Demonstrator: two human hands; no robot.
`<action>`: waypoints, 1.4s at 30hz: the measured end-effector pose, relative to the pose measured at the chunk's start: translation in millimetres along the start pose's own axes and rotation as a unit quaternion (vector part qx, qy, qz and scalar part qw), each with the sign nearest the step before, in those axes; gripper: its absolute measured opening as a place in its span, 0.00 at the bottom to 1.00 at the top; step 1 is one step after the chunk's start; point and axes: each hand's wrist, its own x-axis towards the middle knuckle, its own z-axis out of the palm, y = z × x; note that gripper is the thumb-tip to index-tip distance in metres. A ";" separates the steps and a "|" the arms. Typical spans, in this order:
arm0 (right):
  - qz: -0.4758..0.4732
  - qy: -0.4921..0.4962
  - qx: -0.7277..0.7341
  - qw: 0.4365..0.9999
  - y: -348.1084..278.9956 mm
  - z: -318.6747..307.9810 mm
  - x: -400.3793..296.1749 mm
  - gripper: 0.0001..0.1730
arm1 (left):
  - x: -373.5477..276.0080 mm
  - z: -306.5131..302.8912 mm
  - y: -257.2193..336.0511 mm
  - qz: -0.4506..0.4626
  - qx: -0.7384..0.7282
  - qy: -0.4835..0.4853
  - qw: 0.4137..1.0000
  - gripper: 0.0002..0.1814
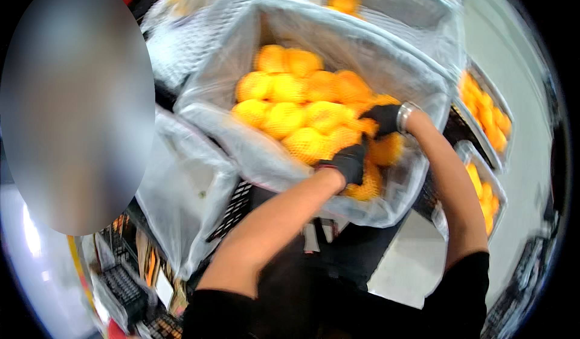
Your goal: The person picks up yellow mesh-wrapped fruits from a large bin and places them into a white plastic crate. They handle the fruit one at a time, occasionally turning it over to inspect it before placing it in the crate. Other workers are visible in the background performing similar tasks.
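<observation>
Before me is a large container (pixel 213 126) lined with translucent plastic, holding several mesh-netted orange fruits (pixel 285 117), likely oranges. Both hands wear black gloves and are down among the fruit at the container's right side. My left hand (pixel 349 162) lies nearer to me, against netted fruit, its fingertips largely hidden. My right hand (pixel 384 119), with a silvery band at the wrist, has its fingers on the orange netting just above and to the right of my left hand. Blur hides whether either hand has closed on the net.
A second plastic-lined container (pixel 181 180) adjoins at the left. White foam netting (pixel 172 40) lies at the upper left. Another lined container (pixel 403 4) with orange fruit stands beyond. Crates of orange fruit (pixel 485 112) stand at the right. A large blurred oval covers the left side.
</observation>
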 end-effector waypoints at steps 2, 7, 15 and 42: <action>0.003 -0.059 0.010 0.998 -18.8 14.4 -5.7 0.32 | 1.8 6.4 -3.1 -0.001 -0.029 0.061 0.998 0.38; 0.089 0.062 -0.097 0.989 -59.3 44.8 -19.8 0.45 | -47.3 -29.1 8.8 -0.041 0.032 0.030 0.998 0.27; 0.169 0.017 -0.082 0.982 -87.1 32.1 -19.8 0.62 | -233.2 -36.1 -17.2 0.096 -0.139 0.390 0.905 0.32; 0.426 0.337 0.288 0.789 -106.0 -0.6 139.9 0.55 | -203.6 -34.6 -35.9 0.164 -0.013 0.486 0.858 0.20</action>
